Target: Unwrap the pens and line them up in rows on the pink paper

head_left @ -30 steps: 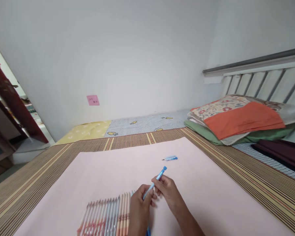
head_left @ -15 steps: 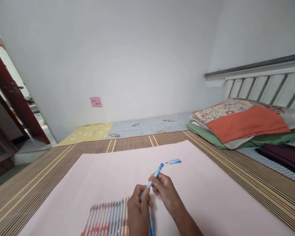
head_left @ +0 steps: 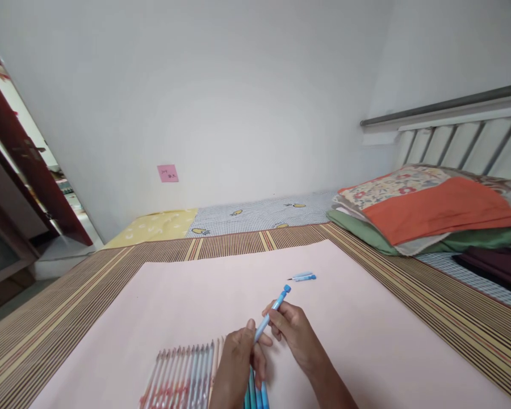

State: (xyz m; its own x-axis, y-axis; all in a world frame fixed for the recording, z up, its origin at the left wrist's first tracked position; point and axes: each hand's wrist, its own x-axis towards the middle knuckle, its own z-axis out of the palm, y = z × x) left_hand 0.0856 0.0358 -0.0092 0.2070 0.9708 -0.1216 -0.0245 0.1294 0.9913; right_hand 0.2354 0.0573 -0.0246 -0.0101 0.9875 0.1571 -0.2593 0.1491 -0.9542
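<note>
A light blue pen [head_left: 269, 321] with a darker blue knob at its upper end slants between my hands. My right hand [head_left: 296, 329] is closed on it, pinching it around the middle. My left hand [head_left: 238, 358] is beside its lower end with fingers apart; whether they still touch the pen is hard to tell. Below my left hand lie several blue and teal pens [head_left: 255, 393], partly covered by it. To its left, a row of slim pens [head_left: 181, 375] in pale and reddish tones lies side by side. Farther off lie small light blue pen pieces [head_left: 303, 276], one with a dark tip.
Everything lies on a large pale pink sheet [head_left: 187, 295] over a striped mat [head_left: 123, 272]. Folded bedding with an orange band [head_left: 447, 210] is piled at the right, near a railing [head_left: 455, 142]. A pink note [head_left: 167, 173] sticks to the wall.
My left hand has loosened from the pen's lower end and its fingers have spread. My right hand keeps the pen, now slightly farther right. More of the teal and blue pens shows.
</note>
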